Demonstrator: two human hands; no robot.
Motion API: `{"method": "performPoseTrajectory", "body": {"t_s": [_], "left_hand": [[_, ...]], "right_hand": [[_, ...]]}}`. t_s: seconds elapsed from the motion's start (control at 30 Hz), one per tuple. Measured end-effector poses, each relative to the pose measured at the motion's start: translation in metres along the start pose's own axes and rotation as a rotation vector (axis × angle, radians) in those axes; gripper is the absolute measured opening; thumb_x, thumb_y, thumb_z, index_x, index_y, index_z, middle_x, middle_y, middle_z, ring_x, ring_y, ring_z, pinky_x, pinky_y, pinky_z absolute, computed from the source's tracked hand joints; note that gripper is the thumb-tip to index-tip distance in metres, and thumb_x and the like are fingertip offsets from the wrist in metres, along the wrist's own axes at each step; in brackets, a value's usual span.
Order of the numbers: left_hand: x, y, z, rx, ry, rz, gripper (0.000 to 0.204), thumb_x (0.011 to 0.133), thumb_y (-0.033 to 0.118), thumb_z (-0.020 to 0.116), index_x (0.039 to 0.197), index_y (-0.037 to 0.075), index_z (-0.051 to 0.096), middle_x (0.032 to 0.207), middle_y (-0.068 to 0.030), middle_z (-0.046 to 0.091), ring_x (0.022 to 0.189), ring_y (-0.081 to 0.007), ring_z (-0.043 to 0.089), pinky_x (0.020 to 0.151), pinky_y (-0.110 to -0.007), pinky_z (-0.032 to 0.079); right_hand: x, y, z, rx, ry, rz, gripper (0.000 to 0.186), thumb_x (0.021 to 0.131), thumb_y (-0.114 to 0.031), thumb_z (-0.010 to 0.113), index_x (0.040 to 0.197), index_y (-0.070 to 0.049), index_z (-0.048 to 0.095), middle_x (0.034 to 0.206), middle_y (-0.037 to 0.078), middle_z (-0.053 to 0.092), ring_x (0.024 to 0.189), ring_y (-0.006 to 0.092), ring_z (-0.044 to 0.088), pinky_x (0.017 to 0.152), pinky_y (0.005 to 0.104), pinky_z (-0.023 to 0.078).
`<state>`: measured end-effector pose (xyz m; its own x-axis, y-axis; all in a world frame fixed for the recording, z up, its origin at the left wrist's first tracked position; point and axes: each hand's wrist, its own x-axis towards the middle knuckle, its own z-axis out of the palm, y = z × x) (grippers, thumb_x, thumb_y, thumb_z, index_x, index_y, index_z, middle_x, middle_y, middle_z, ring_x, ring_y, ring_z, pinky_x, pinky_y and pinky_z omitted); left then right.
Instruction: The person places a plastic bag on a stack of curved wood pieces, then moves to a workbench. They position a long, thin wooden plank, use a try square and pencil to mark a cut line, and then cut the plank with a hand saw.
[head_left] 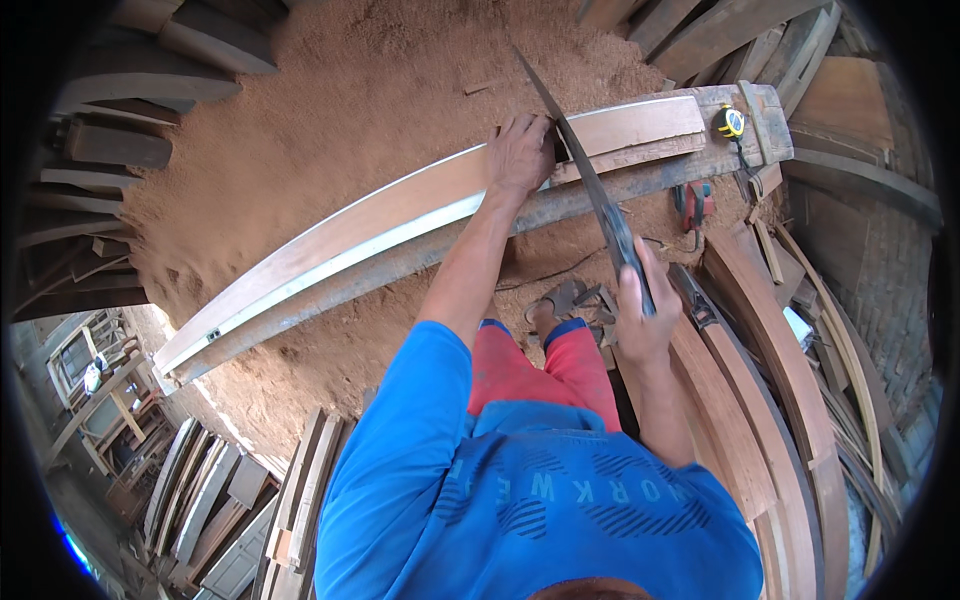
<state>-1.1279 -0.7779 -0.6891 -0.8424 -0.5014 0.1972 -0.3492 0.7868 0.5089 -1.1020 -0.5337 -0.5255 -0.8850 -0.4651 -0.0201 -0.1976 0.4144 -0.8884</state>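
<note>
A long pale-brown wooden board (400, 208) lies across a heavy beam used as a bench (735, 165). My left hand (522, 155) presses on the board near its right part, fingers curled over it. Beside that hand, a handsaw (590, 175) slants across the board with its tip pointing away from me. My right hand (645, 305) is closed round the saw's handle, on the near side of the bench. A silver straightedge, perhaps a level (345, 262), runs along the board's near side. Whether the saw's teeth touch the wood I cannot tell.
A yellow tape measure (731, 122) sits on the bench's right end. Below it is a red power tool (693, 204) with a cord. Curved timbers (770, 360) are stacked at my right, with a hand plane (697, 305) on them. Sawdust (300, 150) covers the ground; more boards (300, 490) lie lower left.
</note>
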Motion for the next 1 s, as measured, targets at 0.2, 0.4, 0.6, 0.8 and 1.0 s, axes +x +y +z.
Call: {"method": "performPoseTrajectory", "body": {"t_s": [0.2, 0.4, 0.6, 0.8, 1.0], "left_hand": [[0.001, 0.003, -0.001, -0.035, -0.038, -0.021, 0.019, 0.085, 0.015, 0.065, 0.103, 0.013, 0.066, 0.102, -0.0074, 0.066, 0.103, -0.0295, 0.061, 0.089, -0.046, 0.045], [0.002, 0.001, -0.004, -0.066, -0.096, -0.131, 0.028, 0.084, 0.011, 0.062, 0.111, 0.008, 0.059, 0.110, -0.0161, 0.066, 0.110, -0.0356, 0.059, 0.093, -0.049, 0.043], [0.002, 0.005, 0.001, -0.035, -0.080, -0.200, 0.030, 0.083, 0.009, 0.062, 0.113, 0.006, 0.056, 0.114, -0.0192, 0.065, 0.113, -0.0375, 0.058, 0.094, -0.050, 0.043], [0.000, -0.010, -0.001, -0.121, -0.119, -0.109, 0.029, 0.088, 0.014, 0.060, 0.115, 0.004, 0.057, 0.116, -0.0223, 0.063, 0.112, -0.0376, 0.058, 0.093, -0.052, 0.042], [-0.020, -0.021, -0.036, 0.308, -0.208, -0.185, 0.037, 0.101, 0.036, 0.049, 0.112, 0.005, 0.065, 0.111, -0.0201, 0.066, 0.109, -0.0359, 0.059, 0.092, -0.051, 0.042]], "right_hand": [[0.048, 0.025, 0.044, -0.049, 0.036, -0.121, 0.040, 0.100, -0.012, 0.059, 0.134, 0.009, 0.057, 0.116, 0.027, 0.070, 0.107, 0.0310, 0.071, 0.090, 0.0383, 0.054], [0.049, 0.020, 0.039, -0.078, 0.025, -0.111, 0.040, 0.100, -0.012, 0.059, 0.134, 0.008, 0.058, 0.112, 0.027, 0.071, 0.104, 0.0310, 0.072, 0.088, 0.0381, 0.054], [-0.028, 0.033, 0.005, -0.019, 0.031, -0.118, 0.042, 0.099, -0.011, 0.059, 0.136, 0.009, 0.056, 0.107, 0.023, 0.072, 0.091, 0.0218, 0.071, 0.080, 0.0337, 0.055], [0.098, 0.026, 0.080, -0.022, 0.096, -0.163, 0.041, 0.100, -0.018, 0.060, 0.134, 0.004, 0.060, 0.101, 0.023, 0.073, 0.084, 0.0289, 0.072, 0.077, 0.0357, 0.056], [0.089, 0.020, 0.064, 0.151, -0.058, 0.178, 0.042, 0.100, -0.020, 0.059, 0.135, 0.003, 0.060, 0.113, 0.026, 0.071, 0.105, 0.0313, 0.072, 0.089, 0.0385, 0.054]]}}
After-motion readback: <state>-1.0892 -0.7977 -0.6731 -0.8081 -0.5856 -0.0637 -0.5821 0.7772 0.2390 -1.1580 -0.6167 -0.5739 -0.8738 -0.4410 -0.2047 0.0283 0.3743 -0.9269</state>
